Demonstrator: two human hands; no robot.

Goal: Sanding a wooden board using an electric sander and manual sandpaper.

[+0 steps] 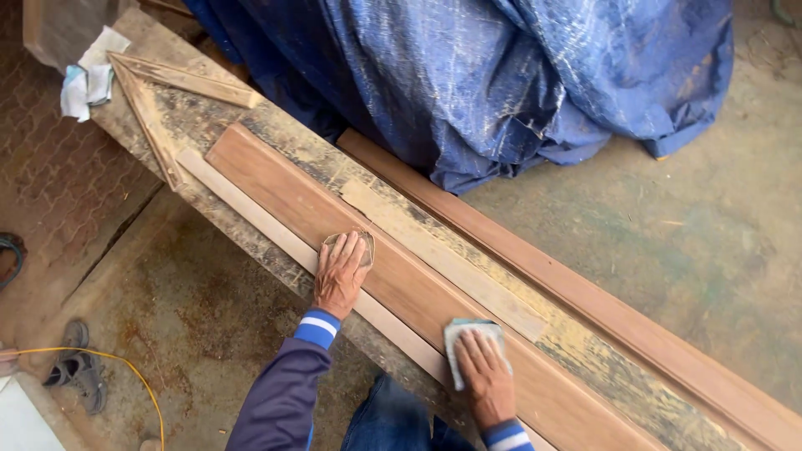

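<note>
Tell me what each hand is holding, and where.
Left hand presses flat on a brown sanding pad; right hand presses flat on a pale cloth.

Packages: none can be seen in this view.
Labels: none is visible on any surface.
Signs: none is in view.
Screens: none is in view.
</note>
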